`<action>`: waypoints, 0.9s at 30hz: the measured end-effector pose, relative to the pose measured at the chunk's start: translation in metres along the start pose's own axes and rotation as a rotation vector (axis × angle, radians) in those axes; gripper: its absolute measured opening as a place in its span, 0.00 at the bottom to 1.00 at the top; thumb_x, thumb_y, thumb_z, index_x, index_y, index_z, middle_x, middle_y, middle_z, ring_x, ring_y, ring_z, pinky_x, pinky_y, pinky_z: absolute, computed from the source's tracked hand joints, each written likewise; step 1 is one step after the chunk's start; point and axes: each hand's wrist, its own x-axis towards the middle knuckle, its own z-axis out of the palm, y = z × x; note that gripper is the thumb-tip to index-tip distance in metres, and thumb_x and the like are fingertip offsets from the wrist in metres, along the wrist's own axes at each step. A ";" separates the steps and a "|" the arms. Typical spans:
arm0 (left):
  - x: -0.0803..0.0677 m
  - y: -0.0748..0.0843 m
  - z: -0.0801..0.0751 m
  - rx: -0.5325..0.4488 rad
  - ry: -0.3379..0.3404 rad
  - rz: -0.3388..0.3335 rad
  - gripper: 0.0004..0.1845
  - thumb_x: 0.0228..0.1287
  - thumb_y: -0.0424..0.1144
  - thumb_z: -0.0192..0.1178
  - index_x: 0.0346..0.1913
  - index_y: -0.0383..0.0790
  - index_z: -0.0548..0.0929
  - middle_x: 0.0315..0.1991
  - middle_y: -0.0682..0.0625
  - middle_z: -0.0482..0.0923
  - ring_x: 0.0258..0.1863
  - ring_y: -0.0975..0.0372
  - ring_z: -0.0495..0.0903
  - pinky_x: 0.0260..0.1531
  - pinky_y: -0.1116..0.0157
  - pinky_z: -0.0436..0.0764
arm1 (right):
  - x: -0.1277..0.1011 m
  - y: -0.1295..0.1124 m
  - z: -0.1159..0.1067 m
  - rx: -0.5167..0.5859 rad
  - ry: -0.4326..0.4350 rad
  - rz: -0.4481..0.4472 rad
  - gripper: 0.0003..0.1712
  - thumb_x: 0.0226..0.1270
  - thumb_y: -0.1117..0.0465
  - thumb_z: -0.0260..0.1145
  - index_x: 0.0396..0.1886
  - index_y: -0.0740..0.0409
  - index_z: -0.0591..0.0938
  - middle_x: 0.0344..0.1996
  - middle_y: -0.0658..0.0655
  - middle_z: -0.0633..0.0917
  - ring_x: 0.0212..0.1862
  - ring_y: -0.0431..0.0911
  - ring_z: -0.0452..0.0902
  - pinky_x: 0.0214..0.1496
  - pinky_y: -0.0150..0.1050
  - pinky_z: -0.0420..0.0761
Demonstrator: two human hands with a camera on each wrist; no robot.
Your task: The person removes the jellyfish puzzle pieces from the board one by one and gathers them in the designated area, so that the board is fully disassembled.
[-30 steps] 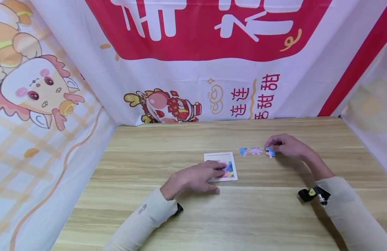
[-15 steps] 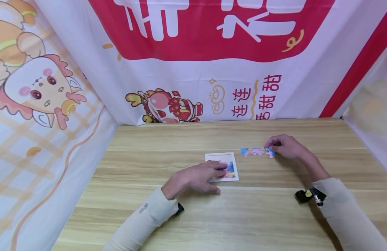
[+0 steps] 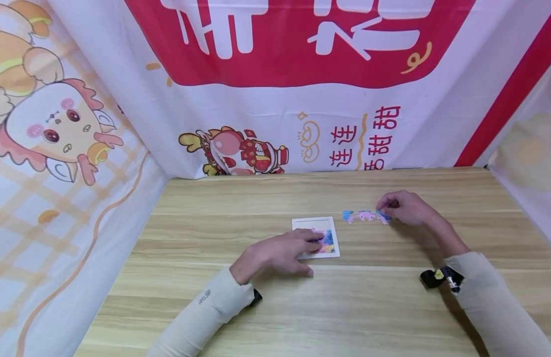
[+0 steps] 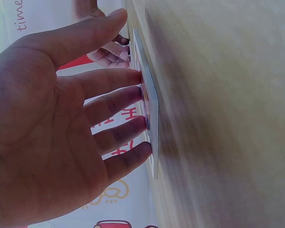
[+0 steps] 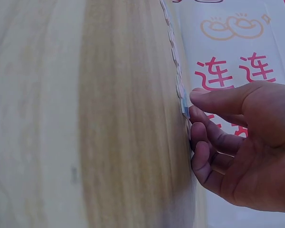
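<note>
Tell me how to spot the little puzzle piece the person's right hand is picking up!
Find the wooden table and the white puzzle frame near its middle. Just right of the frame lies a short row of loose puzzle pieces. The blue piece is the row's right end, the only one pinched by the right hand; the pink middle one lies untouched.

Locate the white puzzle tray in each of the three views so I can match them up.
Head view: the white puzzle tray lies flat at the middle of the table, under the left hand's fingertips.
Left wrist view: seen edge-on as a thin white slab against the wood, fingertips pressing on it.
Right wrist view: not in it; only the row of loose puzzle pieces shows.
Shared landmark: the wooden table.
</note>
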 end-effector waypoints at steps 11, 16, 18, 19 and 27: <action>0.000 0.000 0.000 0.003 0.003 -0.001 0.39 0.75 0.53 0.66 0.83 0.46 0.67 0.89 0.57 0.50 0.89 0.57 0.48 0.88 0.55 0.54 | 0.002 -0.002 0.001 -0.014 0.001 -0.015 0.09 0.74 0.67 0.68 0.50 0.63 0.88 0.43 0.61 0.89 0.43 0.50 0.80 0.38 0.38 0.82; 0.001 -0.001 0.000 0.016 0.004 0.003 0.38 0.76 0.53 0.66 0.83 0.47 0.67 0.89 0.57 0.51 0.89 0.58 0.48 0.88 0.55 0.54 | 0.003 -0.003 0.002 -0.013 0.010 0.004 0.09 0.76 0.67 0.68 0.51 0.61 0.88 0.43 0.60 0.89 0.44 0.51 0.81 0.40 0.38 0.83; 0.001 -0.001 0.000 0.017 0.004 0.004 0.39 0.76 0.53 0.65 0.83 0.47 0.67 0.89 0.57 0.51 0.89 0.58 0.48 0.88 0.56 0.54 | 0.003 -0.005 0.003 -0.021 0.021 -0.005 0.09 0.76 0.67 0.67 0.51 0.61 0.88 0.44 0.60 0.89 0.46 0.52 0.82 0.43 0.39 0.83; 0.001 -0.001 0.000 0.016 0.003 0.005 0.39 0.76 0.54 0.65 0.83 0.47 0.66 0.89 0.57 0.50 0.89 0.58 0.48 0.88 0.56 0.54 | 0.003 -0.006 0.003 -0.024 0.025 -0.017 0.08 0.76 0.67 0.67 0.50 0.61 0.88 0.44 0.60 0.89 0.47 0.52 0.82 0.44 0.40 0.83; -0.003 -0.001 -0.002 0.005 0.013 0.019 0.38 0.77 0.52 0.65 0.84 0.46 0.66 0.89 0.55 0.51 0.89 0.56 0.48 0.88 0.55 0.54 | 0.005 -0.035 0.012 0.015 0.027 -0.059 0.09 0.76 0.66 0.68 0.51 0.61 0.88 0.45 0.61 0.89 0.44 0.50 0.83 0.39 0.37 0.84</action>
